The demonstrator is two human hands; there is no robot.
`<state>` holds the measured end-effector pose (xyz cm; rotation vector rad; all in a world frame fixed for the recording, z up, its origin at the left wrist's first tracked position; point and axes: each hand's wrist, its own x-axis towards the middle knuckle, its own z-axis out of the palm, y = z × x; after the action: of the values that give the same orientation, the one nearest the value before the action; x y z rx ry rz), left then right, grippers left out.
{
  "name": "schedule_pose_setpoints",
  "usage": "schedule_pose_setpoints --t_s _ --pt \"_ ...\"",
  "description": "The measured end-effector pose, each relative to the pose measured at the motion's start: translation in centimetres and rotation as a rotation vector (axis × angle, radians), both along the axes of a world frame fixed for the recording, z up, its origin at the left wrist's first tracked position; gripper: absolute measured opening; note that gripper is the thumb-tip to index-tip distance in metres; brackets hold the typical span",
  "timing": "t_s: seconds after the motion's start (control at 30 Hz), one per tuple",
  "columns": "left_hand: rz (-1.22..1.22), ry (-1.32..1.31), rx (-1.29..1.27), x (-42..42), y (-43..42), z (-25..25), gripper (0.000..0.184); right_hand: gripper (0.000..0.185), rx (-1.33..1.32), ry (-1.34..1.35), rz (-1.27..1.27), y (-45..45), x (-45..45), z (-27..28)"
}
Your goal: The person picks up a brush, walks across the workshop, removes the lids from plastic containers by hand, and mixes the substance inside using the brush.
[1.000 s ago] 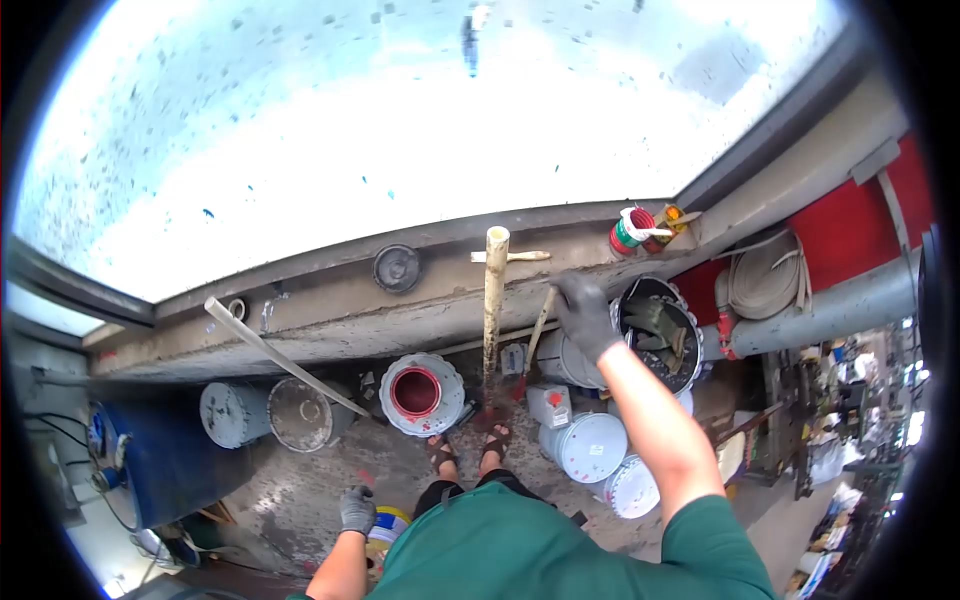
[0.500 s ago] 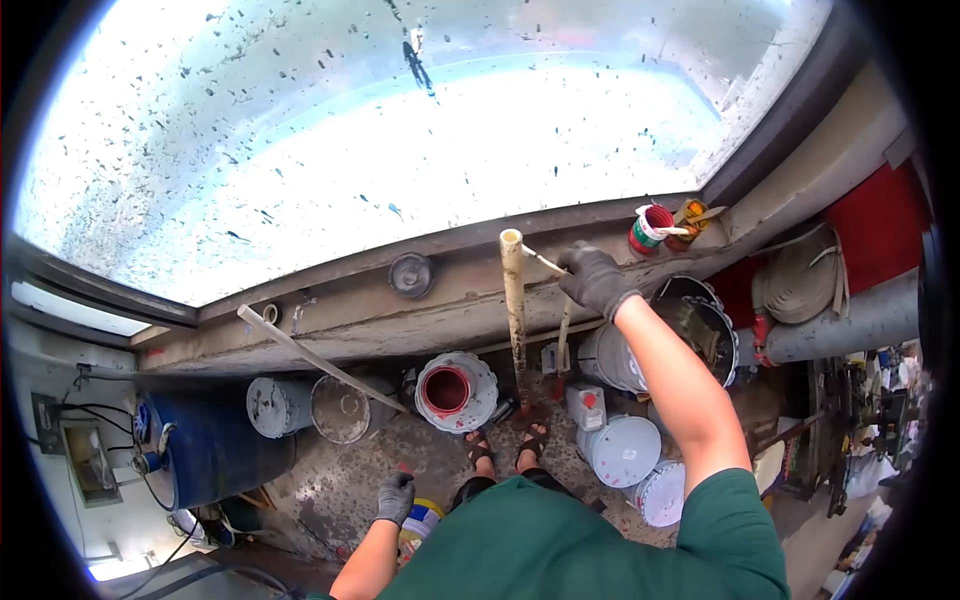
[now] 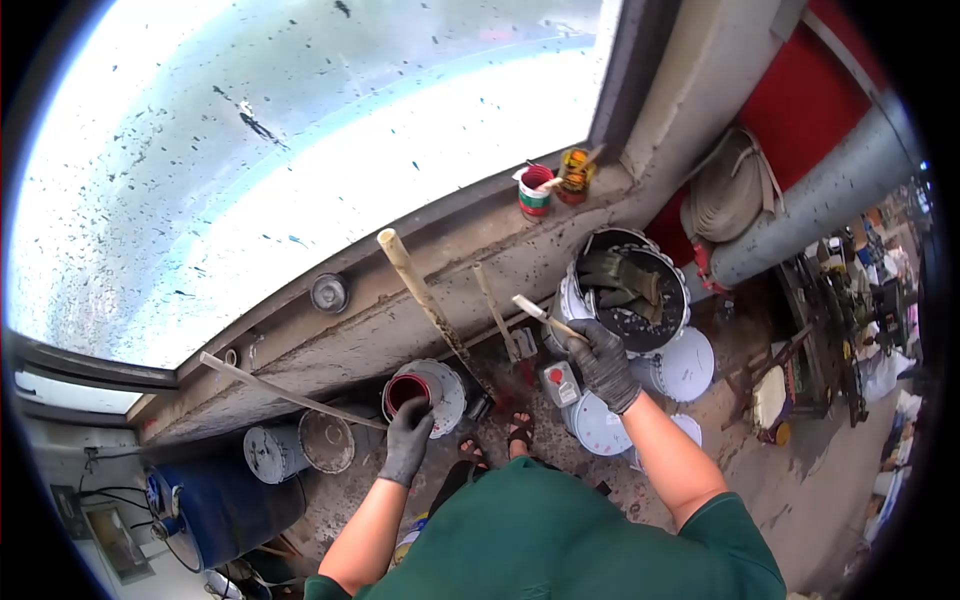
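My right hand point(image 3: 603, 368), in a grey glove, is closed round the wooden handle of a small brush point(image 3: 545, 318) with a whitish head pointing up and left. My left hand point(image 3: 408, 445), gloved too, holds nothing that I can see; its fingers are loosely bent, apart from one another. It is over the near edge of a pot of dark red paint point(image 3: 405, 388), which sits on a pale bucket point(image 3: 452, 400). Whether the fingers touch the pot I cannot tell. Between my hands a long pale pole point(image 3: 420, 290) leans against the ledge.
A red-stained can point(image 3: 535, 203) and a yellow-orange can point(image 3: 574, 178) stand on the ledge point(image 3: 460, 255). Below are a bucket of dark gloves point(image 3: 625, 280), lidded buckets point(image 3: 605, 425), a metal tin point(image 3: 560, 384) and a blue drum point(image 3: 225, 510). A thin pole point(image 3: 285, 390) slants at left.
My left hand has come up from low beside my body to the paint pot. My right hand with the brush has come down, nearer to me. The view has turned to the right.
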<state>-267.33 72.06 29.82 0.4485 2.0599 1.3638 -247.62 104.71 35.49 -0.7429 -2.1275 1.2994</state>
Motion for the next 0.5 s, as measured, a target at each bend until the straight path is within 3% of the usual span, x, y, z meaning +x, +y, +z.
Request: schedule_pose_setpoints --t_s 0.07,0.13,0.2,0.23,0.4,0.47,0.5 --pt "-0.171 -0.029 0.132 -0.3 5.5 2.6 0.035 0.018 0.23 0.026 -0.008 -1.1 3.0 0.7" --pt "-0.261 -0.311 0.15 1.5 10.9 10.2 0.049 0.02 0.365 0.009 -0.004 -2.7 5.8 2.6" --pt "-0.363 -0.546 0.23 3.6 13.6 12.3 0.051 0.024 0.474 0.005 -0.017 -4.4 8.1 3.8" --pt "-0.426 -0.663 0.248 4.5 14.4 12.4 0.048 0.027 0.496 -0.055 -0.025 -5.4 9.3 5.1" --pt "-0.698 -0.485 0.107 9.3 16.1 9.2 0.027 0.029 0.473 -0.141 -0.092 -8.8 14.9 5.7" --pt "-0.703 -0.498 0.167 12.0 15.9 7.0 0.021 0.032 0.457 -0.32 -0.077 -10.4 16.5 7.0" --pt "-0.8 -0.384 0.17 12.9 15.8 6.8 0.021 0.038 0.42 -0.43 -0.068 -11.4 17.4 7.2"
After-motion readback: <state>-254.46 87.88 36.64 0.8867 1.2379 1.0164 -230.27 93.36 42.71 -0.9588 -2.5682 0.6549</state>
